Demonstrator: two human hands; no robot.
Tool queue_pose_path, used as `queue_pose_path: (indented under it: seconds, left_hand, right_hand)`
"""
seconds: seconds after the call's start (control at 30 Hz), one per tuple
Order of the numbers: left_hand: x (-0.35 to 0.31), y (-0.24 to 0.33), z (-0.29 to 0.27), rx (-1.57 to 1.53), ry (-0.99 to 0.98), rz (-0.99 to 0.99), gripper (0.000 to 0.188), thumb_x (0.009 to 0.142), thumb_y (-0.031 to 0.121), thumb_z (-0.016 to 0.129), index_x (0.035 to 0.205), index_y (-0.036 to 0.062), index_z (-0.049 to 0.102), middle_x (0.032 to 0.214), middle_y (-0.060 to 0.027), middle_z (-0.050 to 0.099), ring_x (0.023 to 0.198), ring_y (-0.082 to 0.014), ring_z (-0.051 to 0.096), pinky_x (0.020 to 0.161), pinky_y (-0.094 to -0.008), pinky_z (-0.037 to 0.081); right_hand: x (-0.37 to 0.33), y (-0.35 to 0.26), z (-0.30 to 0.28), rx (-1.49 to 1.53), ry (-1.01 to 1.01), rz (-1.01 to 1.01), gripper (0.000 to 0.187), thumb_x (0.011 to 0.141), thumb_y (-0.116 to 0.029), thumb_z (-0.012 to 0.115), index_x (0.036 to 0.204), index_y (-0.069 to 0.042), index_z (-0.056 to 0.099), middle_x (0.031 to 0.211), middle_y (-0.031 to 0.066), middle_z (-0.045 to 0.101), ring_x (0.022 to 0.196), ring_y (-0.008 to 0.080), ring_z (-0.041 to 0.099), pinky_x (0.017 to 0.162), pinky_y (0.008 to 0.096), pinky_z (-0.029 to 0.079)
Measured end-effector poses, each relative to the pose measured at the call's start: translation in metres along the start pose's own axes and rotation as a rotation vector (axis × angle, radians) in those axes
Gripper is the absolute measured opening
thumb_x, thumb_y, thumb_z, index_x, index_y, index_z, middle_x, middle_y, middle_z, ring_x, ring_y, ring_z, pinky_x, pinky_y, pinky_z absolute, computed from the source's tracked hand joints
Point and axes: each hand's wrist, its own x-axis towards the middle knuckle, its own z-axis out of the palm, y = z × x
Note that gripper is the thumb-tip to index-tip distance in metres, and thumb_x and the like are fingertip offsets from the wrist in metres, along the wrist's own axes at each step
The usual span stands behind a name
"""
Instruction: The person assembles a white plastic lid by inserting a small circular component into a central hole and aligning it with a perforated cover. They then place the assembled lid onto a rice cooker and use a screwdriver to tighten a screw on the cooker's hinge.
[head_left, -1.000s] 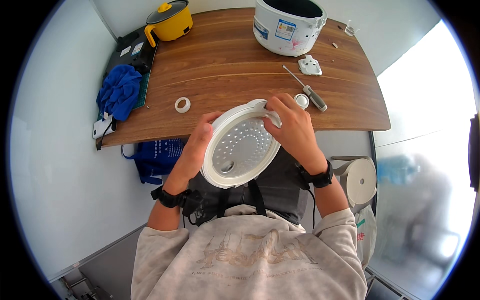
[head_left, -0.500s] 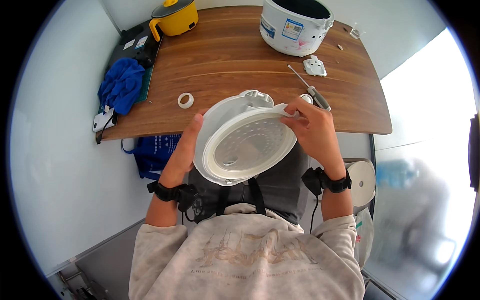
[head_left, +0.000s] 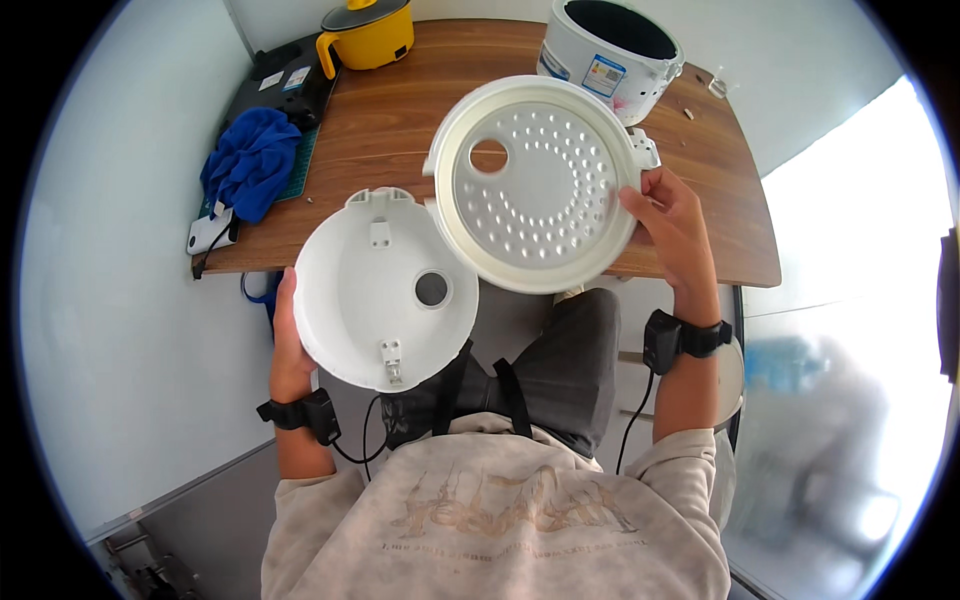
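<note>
My left hand (head_left: pixel 287 345) grips the left rim of a round white plastic lid shell (head_left: pixel 375 295) with a hole near its middle, held below the table edge. My right hand (head_left: pixel 672 225) holds the right rim of a round perforated lid plate (head_left: pixel 535 185) with one larger hole, raised over the table. The two round parts overlap slightly at their edges. A white rice cooker body (head_left: pixel 610 55) stands open at the far right of the wooden table (head_left: pixel 400 130).
A yellow pot (head_left: pixel 368 35) stands at the back of the table. A blue cloth (head_left: pixel 250 160) lies on a dark mat at the left, with a small white object (head_left: pixel 207 233) at the table's left corner. Small white parts lie near the cooker. My knees are under the table edge.
The lid was held as one piece in both hands. Now it is split into two round parts, the shell moved down left and the perforated plate lifted up right.
</note>
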Motion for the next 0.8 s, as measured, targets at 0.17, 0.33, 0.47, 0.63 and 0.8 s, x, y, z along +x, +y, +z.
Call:
queue_pose_path:
  seconds: [0.17,0.33,0.47,0.63,0.8]
  left_hand:
    - [-0.021,-0.002,-0.014,-0.027,0.133,-0.013,0.066,0.101,0.05,0.047,0.144,0.0,0.049,0.136,-0.017,0.062,0.12,-0.0281,0.063,0.101,-0.0397,0.05]
    - [-0.019,-0.014,-0.011,0.003,0.079,-0.085,0.066,0.102,0.05,0.047,0.146,-0.0001,0.048,0.137,-0.016,0.061,0.122,-0.0268,0.062,0.103,-0.0381,0.049]
    - [-0.014,-0.016,0.002,0.017,-0.009,-0.111,0.066,0.102,0.049,0.046,0.147,-0.0003,0.046,0.14,-0.0157,0.059,0.124,-0.0254,0.06,0.104,-0.0371,0.048]
    - [-0.01,-0.021,0.007,-0.026,-0.014,-0.126,0.065,0.102,0.048,0.046,0.146,-0.0003,0.047,0.138,-0.0154,0.06,0.122,-0.0249,0.061,0.103,-0.0371,0.048]
    - [-0.01,-0.022,0.009,-0.008,-0.021,-0.13,0.064,0.101,0.047,0.047,0.144,-0.0004,0.049,0.135,-0.0158,0.062,0.12,-0.0253,0.062,0.102,-0.037,0.048]
  right_hand:
    - [0.05,0.033,0.038,0.195,-0.042,0.077,0.018,0.093,-0.009,0.071,0.095,-0.002,0.055,0.091,0.0036,0.06,0.081,0.0117,0.065,0.073,0.0328,0.064]
    - [0.089,0.058,0.081,0.308,-0.019,0.14,0.019,0.093,-0.009,0.071,0.093,-0.002,0.053,0.092,0.0058,0.058,0.083,0.0166,0.066,0.076,0.0382,0.066]
    - [0.108,0.076,0.093,0.297,-0.011,0.147,0.022,0.093,-0.008,0.071,0.089,-0.004,0.051,0.092,0.0054,0.055,0.082,0.0173,0.065,0.076,0.0407,0.066]
    - [0.108,0.084,0.1,0.239,0.039,0.153,0.022,0.093,-0.01,0.071,0.089,-0.002,0.051,0.089,0.005,0.054,0.081,0.0169,0.064,0.077,0.0399,0.066]
    - [0.103,0.094,0.093,0.216,0.071,0.156,0.023,0.096,-0.012,0.066,0.108,0.006,0.058,0.1,0.0097,0.061,0.085,0.0198,0.067,0.08,0.0357,0.064]
